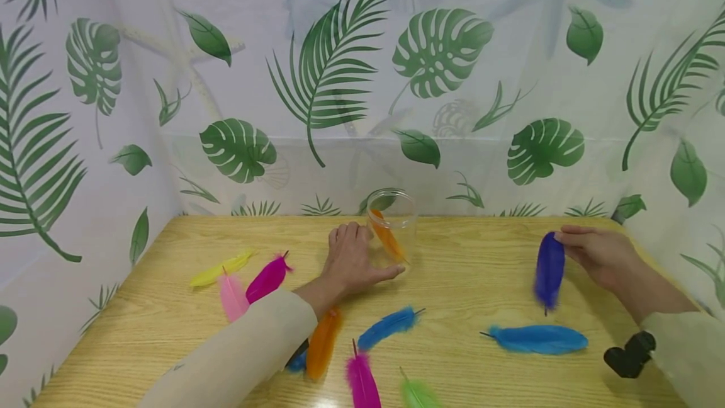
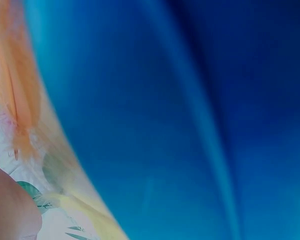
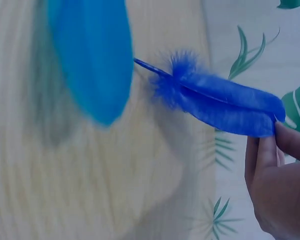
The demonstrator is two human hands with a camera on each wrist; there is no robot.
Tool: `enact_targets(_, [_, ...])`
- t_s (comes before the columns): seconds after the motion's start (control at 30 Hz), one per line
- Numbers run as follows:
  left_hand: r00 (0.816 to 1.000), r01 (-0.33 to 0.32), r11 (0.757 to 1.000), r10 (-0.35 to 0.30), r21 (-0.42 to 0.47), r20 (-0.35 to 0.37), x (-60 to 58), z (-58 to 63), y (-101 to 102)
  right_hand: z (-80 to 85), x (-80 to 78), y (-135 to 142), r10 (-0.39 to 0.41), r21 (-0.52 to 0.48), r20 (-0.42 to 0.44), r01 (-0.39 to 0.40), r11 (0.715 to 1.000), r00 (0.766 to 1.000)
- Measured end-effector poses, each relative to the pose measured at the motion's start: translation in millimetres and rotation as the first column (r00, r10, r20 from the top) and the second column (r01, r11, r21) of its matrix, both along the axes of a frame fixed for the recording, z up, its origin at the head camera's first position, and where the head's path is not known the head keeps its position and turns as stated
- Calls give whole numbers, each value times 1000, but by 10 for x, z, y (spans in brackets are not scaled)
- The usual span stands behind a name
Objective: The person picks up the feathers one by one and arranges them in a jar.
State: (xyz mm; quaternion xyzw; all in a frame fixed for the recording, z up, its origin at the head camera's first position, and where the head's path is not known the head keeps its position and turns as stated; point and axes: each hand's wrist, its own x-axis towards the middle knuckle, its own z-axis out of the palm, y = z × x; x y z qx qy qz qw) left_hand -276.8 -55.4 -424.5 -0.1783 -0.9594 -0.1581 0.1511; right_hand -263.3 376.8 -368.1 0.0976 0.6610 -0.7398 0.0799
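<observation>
My left hand [image 1: 352, 260] is at the left side of a clear round jar [image 1: 412, 244], its thumb lying across the front near the base. Inside the jar leans an orange feather [image 1: 387, 237]. To the right, my right hand [image 1: 603, 257] pinches a dark blue feather [image 1: 549, 272] by its broad tip, quill end down, above the table. In the right wrist view, thumb and fingers hold the same dark blue feather [image 3: 225, 102]. A light blue feather [image 1: 538, 339] lies below it. Close to the lens, a blue feather [image 2: 140, 125] fills most of the left wrist view.
On the wooden table [image 1: 464, 294] lie yellow [image 1: 221, 269], pink [image 1: 233, 296] and magenta [image 1: 267, 278] feathers at left. Nearer are orange [image 1: 323, 345], blue [image 1: 389, 327], magenta [image 1: 363, 379] and green [image 1: 418, 393] ones. A leaf-printed curtain [image 1: 340, 175] stands behind.
</observation>
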Motion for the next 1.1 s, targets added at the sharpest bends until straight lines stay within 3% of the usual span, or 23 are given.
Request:
enact_targets(0.2, [1000,1,1000,-1,9,-6,-6,-14,1,69,-14,-168,-32,-77,-28,29,997,999])
enact_targets(0.67, [1000,-7,1000,7,8,-13,-3,-10,3,160,-103,-482,-124,-116,-36,119,986,992])
enact_targets(1.1, [999,7,1000,-8,-17,-34,-4,-8,1,427,-184,-793,-150,-202,-45,138,970,988])
